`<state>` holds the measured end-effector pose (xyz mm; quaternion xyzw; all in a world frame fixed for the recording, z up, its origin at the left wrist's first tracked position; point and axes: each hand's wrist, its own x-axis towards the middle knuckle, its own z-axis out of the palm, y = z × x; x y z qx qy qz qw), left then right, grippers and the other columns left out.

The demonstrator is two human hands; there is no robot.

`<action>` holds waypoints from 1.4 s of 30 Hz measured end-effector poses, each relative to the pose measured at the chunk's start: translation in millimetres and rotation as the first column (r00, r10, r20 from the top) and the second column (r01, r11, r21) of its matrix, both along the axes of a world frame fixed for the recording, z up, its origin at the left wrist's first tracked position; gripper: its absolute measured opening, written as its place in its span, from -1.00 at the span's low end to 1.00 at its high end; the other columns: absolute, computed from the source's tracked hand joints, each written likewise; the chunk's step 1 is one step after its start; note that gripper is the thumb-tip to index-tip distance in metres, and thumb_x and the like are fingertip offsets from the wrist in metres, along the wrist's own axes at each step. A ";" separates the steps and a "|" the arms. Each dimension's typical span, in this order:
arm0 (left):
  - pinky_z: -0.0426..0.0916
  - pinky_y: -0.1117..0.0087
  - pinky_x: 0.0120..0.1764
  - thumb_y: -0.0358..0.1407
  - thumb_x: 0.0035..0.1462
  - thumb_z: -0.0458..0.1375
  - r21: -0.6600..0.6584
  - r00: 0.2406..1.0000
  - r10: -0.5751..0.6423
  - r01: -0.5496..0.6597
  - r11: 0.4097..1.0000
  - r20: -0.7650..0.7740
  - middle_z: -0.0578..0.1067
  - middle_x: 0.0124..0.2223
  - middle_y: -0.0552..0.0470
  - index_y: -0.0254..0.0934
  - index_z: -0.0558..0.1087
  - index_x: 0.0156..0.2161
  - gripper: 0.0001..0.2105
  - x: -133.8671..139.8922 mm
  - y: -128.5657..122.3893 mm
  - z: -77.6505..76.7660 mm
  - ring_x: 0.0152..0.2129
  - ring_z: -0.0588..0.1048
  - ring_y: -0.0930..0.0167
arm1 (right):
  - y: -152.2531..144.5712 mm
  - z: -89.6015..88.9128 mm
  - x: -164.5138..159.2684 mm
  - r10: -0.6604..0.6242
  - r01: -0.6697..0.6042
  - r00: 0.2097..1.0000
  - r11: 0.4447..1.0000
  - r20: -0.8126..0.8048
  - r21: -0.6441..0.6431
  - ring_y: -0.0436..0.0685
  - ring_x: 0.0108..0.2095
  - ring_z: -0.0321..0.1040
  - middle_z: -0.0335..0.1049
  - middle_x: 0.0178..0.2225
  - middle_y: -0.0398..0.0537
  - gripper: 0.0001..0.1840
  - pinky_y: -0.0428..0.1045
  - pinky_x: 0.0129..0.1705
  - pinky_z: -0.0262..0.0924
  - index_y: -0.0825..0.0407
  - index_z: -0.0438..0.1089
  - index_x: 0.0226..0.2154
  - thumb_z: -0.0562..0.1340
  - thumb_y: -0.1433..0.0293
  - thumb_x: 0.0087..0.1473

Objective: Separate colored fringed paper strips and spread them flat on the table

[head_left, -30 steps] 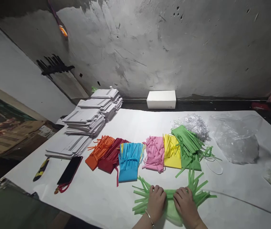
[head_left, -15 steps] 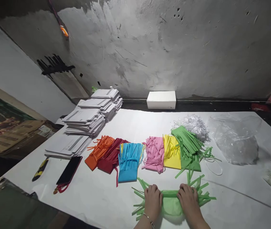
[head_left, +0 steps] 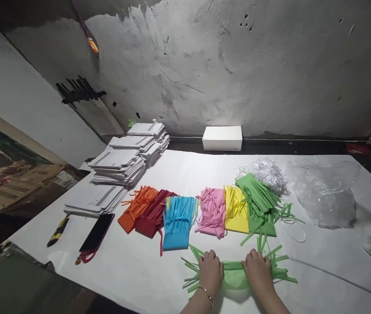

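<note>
White tabletop (head_left: 133,274) separates its front-left edge (head_left: 89,288) from the held green paper (head_left: 234,279).

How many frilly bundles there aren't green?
5 show, in a row on the table, left to right: orange bundle, dark red bundle, blue bundle, pink bundle, yellow bundle. Yellow strips peek out beside the blue one; another may hide there.

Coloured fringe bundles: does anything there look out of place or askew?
Yes: one dark red strip trails off the red bundle onto the white tabletop beside the blue bundle, while most red strips lie together.
</note>
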<state>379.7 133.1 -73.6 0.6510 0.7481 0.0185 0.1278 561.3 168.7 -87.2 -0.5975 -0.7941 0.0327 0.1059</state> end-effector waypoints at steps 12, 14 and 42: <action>0.10 0.15 -0.01 -0.41 0.24 0.08 0.094 0.969 -0.246 0.242 0.966 0.036 0.48 -0.22 0.02 -0.20 0.47 -0.31 -0.86 -1.8 -2.4 -15.1 -0.20 0.38 0.31 | -8.8 -25.4 -5.3 0.451 -0.425 0.885 0.884 -0.115 0.194 0.04 -0.29 0.29 0.38 -0.45 -0.32 -0.81 0.07 0.14 -0.11 -0.10 0.34 -0.50 0.32 0.48 0.03; 0.08 0.14 0.01 -0.36 0.20 0.14 0.117 0.954 -0.297 0.289 0.950 0.050 0.48 -0.20 0.02 -0.20 0.47 -0.30 -0.93 -5.6 -5.1 -16.3 -0.20 0.37 0.31 | -10.6 -29.0 -8.3 0.465 -0.435 0.877 0.875 -0.119 0.211 0.07 -0.31 0.28 0.36 -0.46 -0.28 -0.82 0.08 0.09 -0.08 -0.08 0.35 -0.50 0.29 0.48 0.06; 0.14 0.06 0.05 -0.38 0.19 0.14 0.261 0.960 -0.251 0.211 0.942 0.127 0.51 -0.19 0.08 -0.15 0.49 -0.33 -0.89 -11.2 -9.3 -12.3 -0.17 0.39 0.30 | -19.8 -34.1 0.9 0.219 -0.192 0.959 0.969 -0.177 0.157 0.19 -0.14 0.33 0.44 -0.24 -0.14 -0.78 0.23 0.13 -0.11 -0.07 0.37 -0.32 0.22 0.59 0.05</action>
